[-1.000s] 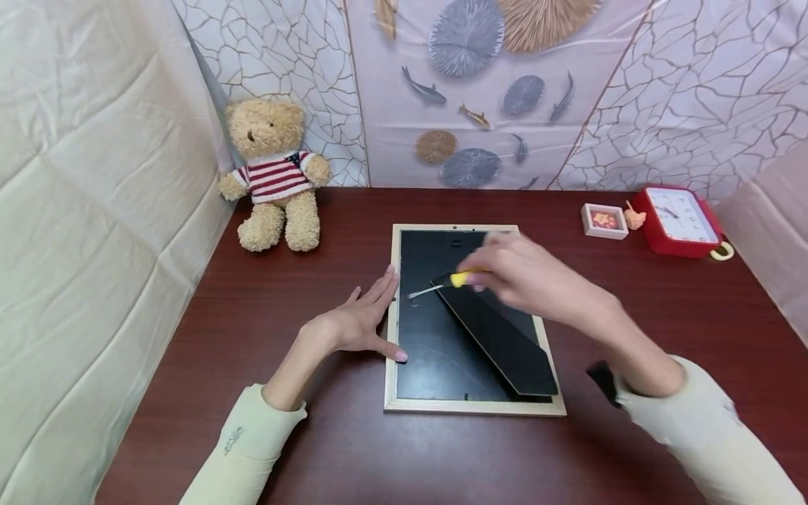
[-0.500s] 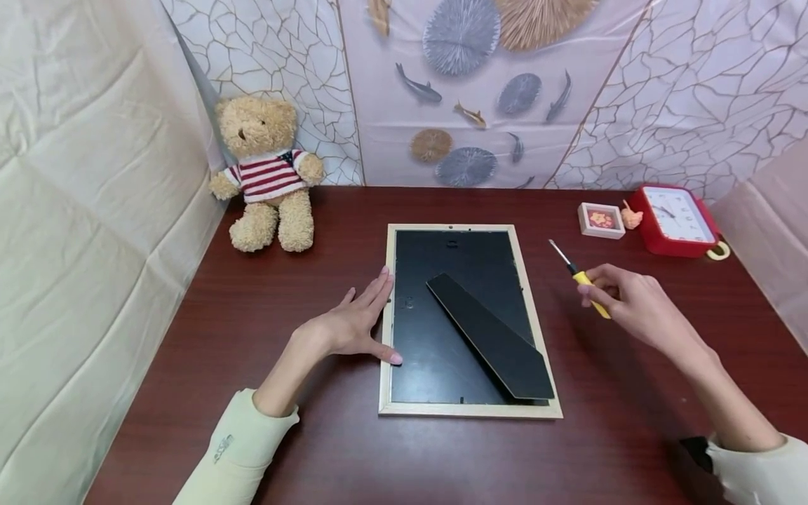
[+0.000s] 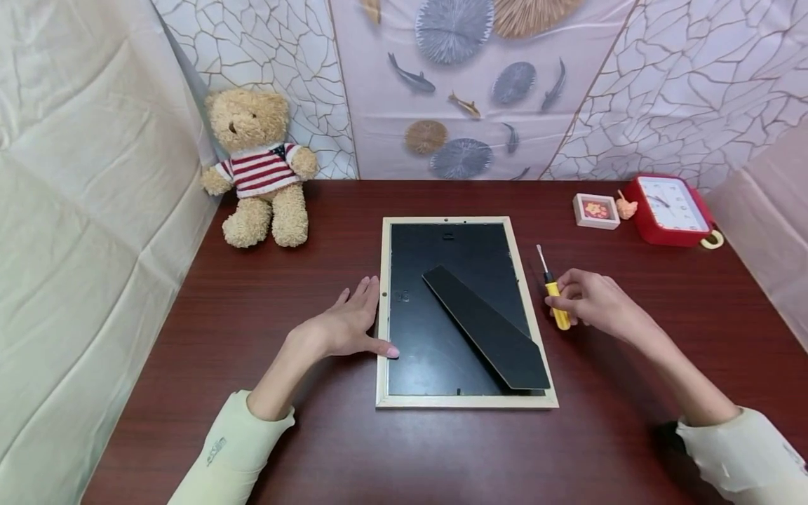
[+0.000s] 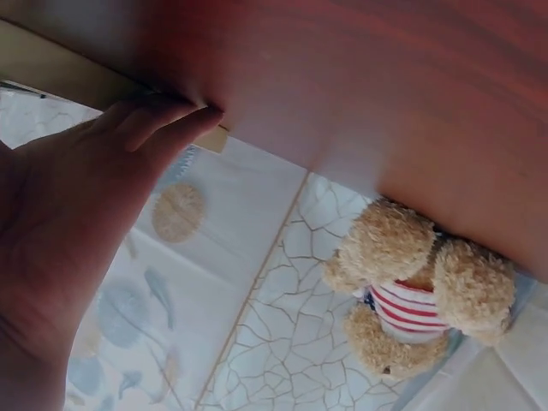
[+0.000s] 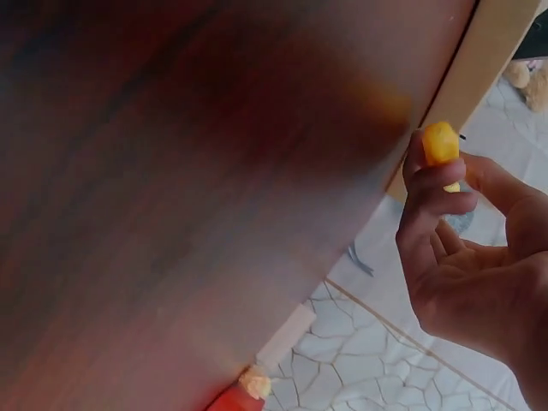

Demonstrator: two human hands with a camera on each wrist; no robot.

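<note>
A picture frame (image 3: 467, 402) with a light wood border lies face down on the table, its black backing board (image 3: 419, 365) showing. A black easel stand (image 3: 489, 330) lies slantwise across that backing. My left hand (image 3: 344, 326) rests at the frame's left edge, fingers straight, thumb over the border. To the right of the frame, my right hand (image 3: 596, 301) pinches a screwdriver (image 3: 558, 305) by its yellow handle, the metal tip pointing away toward the back. In the right wrist view the handle's yellow end (image 5: 441, 144) sticks out between thumb and fingers.
A teddy bear (image 3: 255, 168) in a striped shirt sits at the back left against the wall. At the back right stand a small box frame (image 3: 596, 212), a little orange figure (image 3: 626, 207) and a red clock (image 3: 672, 210). Dark wood table (image 3: 467, 456) surrounds the frame.
My right hand has carried the screwdriver off the backing to the frame's right side, then a little back left, turning it more upright in view. The left hand stays at the frame's left edge.
</note>
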